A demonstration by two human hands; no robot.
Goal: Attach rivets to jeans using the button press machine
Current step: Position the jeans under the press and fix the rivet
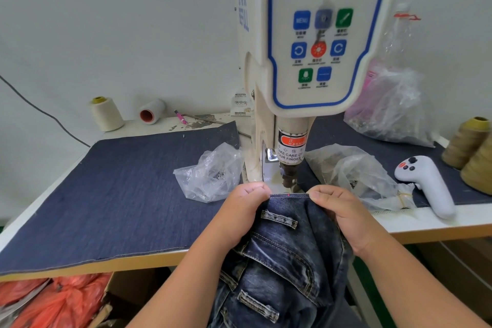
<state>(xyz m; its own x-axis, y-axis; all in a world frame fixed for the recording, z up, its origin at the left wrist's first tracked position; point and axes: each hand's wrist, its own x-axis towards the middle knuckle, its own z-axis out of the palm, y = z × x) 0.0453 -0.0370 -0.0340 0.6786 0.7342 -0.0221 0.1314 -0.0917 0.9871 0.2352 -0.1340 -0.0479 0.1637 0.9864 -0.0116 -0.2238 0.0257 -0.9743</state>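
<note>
**Jeans held at the press**

Thread cones [106,114] stand at the far left of our table [40,202], behind the dark denim sheet [119,194] that covers the top. Further right, a crumpled clear bag [210,173] lies on the sheet just beside the base of the button press machine [306,61].

Our left hand [243,214] grips the upper edge of the jeans [287,247], fingers curled over and clamped on the cloth. The waistband edge runs taut between both hands, directly below the machine's plunger [288,176], and a small red light dot [288,195] sits on that edge. Our right hand [346,217] pinches the same edge from the other side, fingers folded on the denim. The rest of the jeans hangs off the table front toward us.

To the right lie another clear bag [354,173], a white handheld controller [426,184] and brown thread cones [471,149].
</note>
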